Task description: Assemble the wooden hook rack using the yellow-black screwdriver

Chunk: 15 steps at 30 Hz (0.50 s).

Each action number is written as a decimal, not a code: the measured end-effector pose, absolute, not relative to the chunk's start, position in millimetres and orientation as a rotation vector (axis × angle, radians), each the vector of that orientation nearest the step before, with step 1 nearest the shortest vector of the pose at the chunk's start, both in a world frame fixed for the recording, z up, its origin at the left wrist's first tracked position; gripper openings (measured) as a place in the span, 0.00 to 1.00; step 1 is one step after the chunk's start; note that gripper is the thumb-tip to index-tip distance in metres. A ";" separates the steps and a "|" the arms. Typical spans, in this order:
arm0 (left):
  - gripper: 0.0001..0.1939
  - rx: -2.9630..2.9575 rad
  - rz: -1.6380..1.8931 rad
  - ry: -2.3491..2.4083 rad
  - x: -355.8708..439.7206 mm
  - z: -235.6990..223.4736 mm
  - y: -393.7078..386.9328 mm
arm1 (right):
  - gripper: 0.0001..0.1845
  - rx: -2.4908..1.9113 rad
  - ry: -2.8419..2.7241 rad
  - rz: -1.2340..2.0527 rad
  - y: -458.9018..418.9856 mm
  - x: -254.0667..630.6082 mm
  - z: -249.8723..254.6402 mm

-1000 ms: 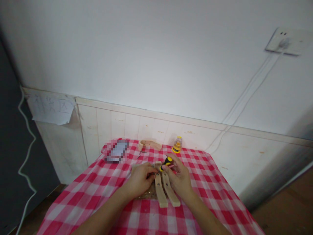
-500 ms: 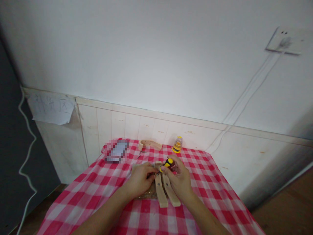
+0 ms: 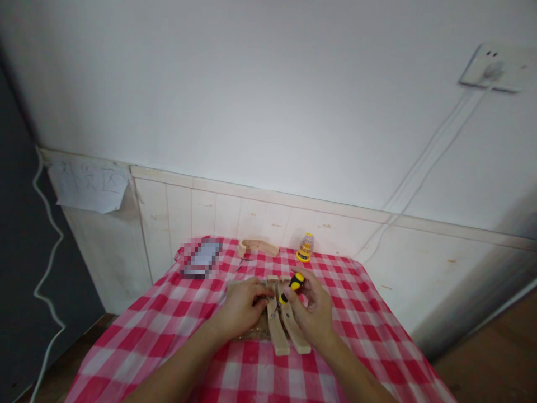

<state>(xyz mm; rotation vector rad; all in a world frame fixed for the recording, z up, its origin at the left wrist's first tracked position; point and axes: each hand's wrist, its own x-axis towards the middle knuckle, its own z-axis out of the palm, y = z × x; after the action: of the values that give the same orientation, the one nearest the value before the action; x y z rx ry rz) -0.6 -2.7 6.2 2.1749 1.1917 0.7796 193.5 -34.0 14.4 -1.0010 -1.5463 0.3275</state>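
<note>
My right hand (image 3: 312,313) grips a small yellow-and-black screwdriver (image 3: 292,286), its tip angled down-left onto two pale wooden slats (image 3: 279,336) lying side by side on the red-and-white checked tablecloth (image 3: 168,330). My left hand (image 3: 241,310) rests closed on the left side of the slats, fingertips pinched near the screwdriver tip. What lies under the left hand is mostly hidden.
At the table's far edge lie a curved wooden piece (image 3: 257,247), a yellow screwdriver-bit holder (image 3: 306,247) and a blurred-out flat item (image 3: 201,258). The white panelled wall stands right behind the table. A white cable (image 3: 46,263) hangs at the left, and the floor drops away on both sides.
The screwdriver handle has shifted slightly to the right and tilted more steeply, with my right hand moving with it. My left hand has stayed on the slats.
</note>
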 end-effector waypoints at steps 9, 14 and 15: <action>0.15 2.190 0.753 1.203 -1.4 11.7 -4.7 | 0.19 -0.993 -1.605 0.352 -35.7 193.9 15.8; 0.15 2.189 0.778 1.187 -1.1 12.4 -5.5 | 0.25 -0.957 -1.644 0.504 -37.4 194.6 14.6; 0.15 2.189 0.780 1.186 -0.9 11.7 -5.3 | 0.26 -0.949 -1.641 0.517 -37.3 194.5 14.1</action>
<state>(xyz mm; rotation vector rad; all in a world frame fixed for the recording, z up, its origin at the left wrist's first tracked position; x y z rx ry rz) -0.9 -5.3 11.7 2.1888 1.1856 0.7798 194.5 -37.3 14.1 -0.9492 -1.6412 0.5167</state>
